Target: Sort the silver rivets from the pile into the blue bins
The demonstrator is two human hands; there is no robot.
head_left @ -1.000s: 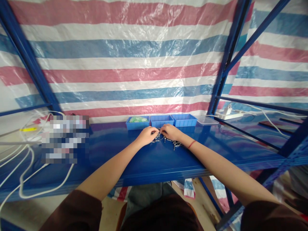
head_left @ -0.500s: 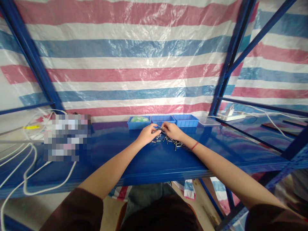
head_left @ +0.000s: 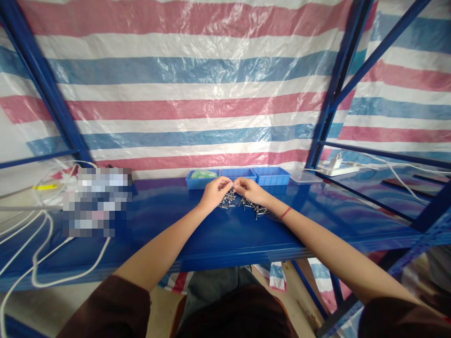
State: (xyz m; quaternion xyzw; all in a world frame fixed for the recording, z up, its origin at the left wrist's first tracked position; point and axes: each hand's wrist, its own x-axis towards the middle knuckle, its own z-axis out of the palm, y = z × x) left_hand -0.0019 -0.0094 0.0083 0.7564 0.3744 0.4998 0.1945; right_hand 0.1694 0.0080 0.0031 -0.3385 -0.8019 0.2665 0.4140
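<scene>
Fingertips nearly meeting, my left hand (head_left: pixel 214 193) and my right hand (head_left: pixel 248 190) are held over a spread of small metal screws or bolts (head_left: pixel 259 210) on the blue tabletop (head_left: pixel 225 234). The fingers of both hands are pinched together; whatever is between them is too small to make out. More metal pieces (head_left: pixel 228 201) lie just below my left fingertips. Right behind the hands stand a blue bin with green material in it (head_left: pixel 192 184), a middle blue bin (head_left: pixel 243 172) partly hidden by my hands, and a right blue bin (head_left: pixel 273 178).
A clear flat lid or tray (head_left: pixel 306 177) is right of the bins, with a white power strip (head_left: pixel 340 170) beyond it. White cables (head_left: pixel 63 283) and a pixelated area occupy the left. Blue metal posts (head_left: pixel 331 98) frame a striped sheet (head_left: pixel 197 112).
My fingertips have come closer together, and my left hand has risen slightly. The thin metal pieces seen between the hands before are now mostly hidden.
</scene>
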